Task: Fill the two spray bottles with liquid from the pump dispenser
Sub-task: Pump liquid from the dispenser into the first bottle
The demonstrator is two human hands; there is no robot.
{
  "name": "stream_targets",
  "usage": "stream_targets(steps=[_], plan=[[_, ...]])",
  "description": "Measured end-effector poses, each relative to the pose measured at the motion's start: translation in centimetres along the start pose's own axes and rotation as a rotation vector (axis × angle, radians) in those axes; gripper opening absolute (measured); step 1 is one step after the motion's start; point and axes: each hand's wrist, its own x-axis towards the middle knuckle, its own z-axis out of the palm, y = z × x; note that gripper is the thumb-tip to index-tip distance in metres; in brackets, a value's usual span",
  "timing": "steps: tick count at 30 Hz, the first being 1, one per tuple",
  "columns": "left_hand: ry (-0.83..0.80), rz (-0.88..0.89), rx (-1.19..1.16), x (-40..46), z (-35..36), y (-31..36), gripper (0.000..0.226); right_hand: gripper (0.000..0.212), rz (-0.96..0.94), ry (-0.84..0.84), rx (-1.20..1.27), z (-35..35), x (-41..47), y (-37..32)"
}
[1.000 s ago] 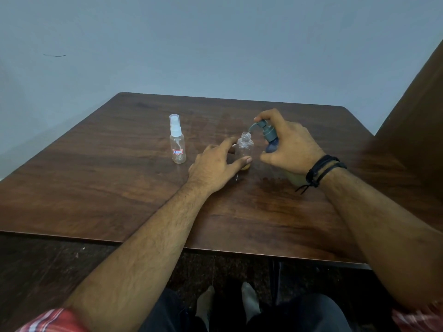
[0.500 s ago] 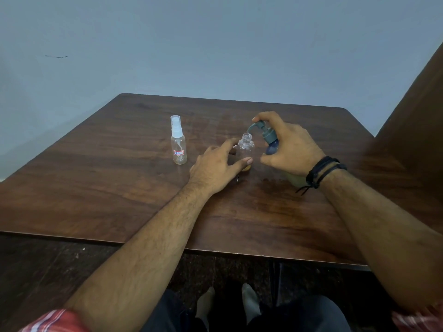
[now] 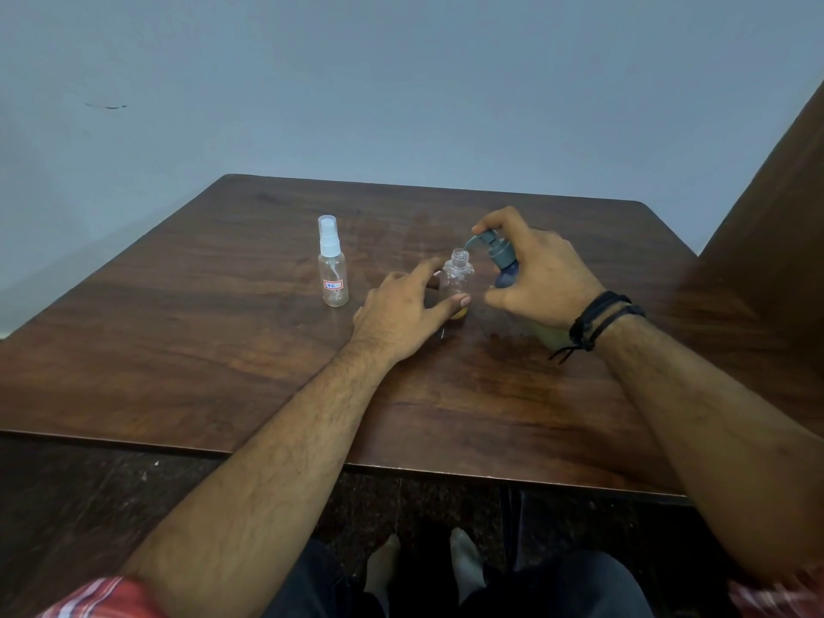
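Head view looks down on a dark wooden desk (image 3: 223,350) set against a pale blue wall (image 3: 401,82). Near the middle of the desk stands an uncapped clear spray bottle (image 3: 455,276), upright, its threaded neck open at the top; a thin layer of yellowish liquid sits at its bottom, and the rest of it looks empty. The left hand (image 3: 403,312) steadies this open bottle, thumb and forefinger curled round its lower part from the left side. Just to its right is the pump dispenser (image 3: 501,260), with a grey-green pump head and dark blue shoulder, its spout reaching over to the open bottle's mouth. The right hand (image 3: 541,274) grips the dispenser, fingers wrapped round its body and a fingertip resting on top of the pump head. The dispenser's lower body is mostly hidden behind that hand; a pale greenish part shows below the wrist. A black cord bracelet (image 3: 597,318) circles the right wrist. Well left of both hands stands a second spray bottle (image 3: 332,269), capped with a white sprayer, bearing a small red-edged label, apparently empty.
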Motion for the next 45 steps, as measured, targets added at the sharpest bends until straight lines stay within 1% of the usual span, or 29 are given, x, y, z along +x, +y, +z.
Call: stream_targets(steps=[3,8,14,17,20,25,31,36,39,42,45], plan=[[0.0,-0.011,0.002,-0.07,-0.05,0.07,0.065,0.062,0.005,0.004,0.005,-0.12,-0.05,0.01],[-0.006,-0.033,-0.001,-0.17,-0.12,0.17,0.067,0.07,0.0,0.005,-0.012,-0.14,-0.03,-0.09],[-0.012,-0.009,-0.004,0.12,0.14,-0.16,0.071,0.062,0.019,-0.001,0.009,-0.16,-0.03,0.0],[-0.023,-0.008,-0.008,0.21,0.21,-0.32,0.074,0.068,0.016,0.007,0.004,-0.21,-0.1,-0.02],[-0.02,0.002,-0.001,0.24,0.23,-0.3,0.07,0.07,0.002,0.003,-0.008,-0.11,-0.05,-0.09],[-0.016,0.001,0.008,0.28,0.28,-0.43,0.071,0.062,0.012,-0.009,-0.004,-0.12,0.0,-0.13],[-0.016,-0.004,0.005,0.26,0.26,-0.35,0.07,0.07,-0.007,0.008,-0.013,-0.02,-0.03,0.03],[-0.015,-0.004,0.002,0.13,0.19,-0.24,0.069,0.063,0.004,-0.006,0.005,-0.03,0.12,-0.03],[-0.016,-0.003,-0.004,0.19,0.14,-0.2,0.073,0.065,0.002,0.008,0.013,-0.07,0.05,0.09],[-0.016,-0.003,-0.011,0.14,0.14,-0.2,0.071,0.071,-0.009,0.017,0.005,-0.07,0.03,0.16],[-0.01,-0.007,-0.024,-0.02,0.02,-0.11,0.066,0.067,-0.001,0.008,0.01,-0.05,0.09,0.11]])
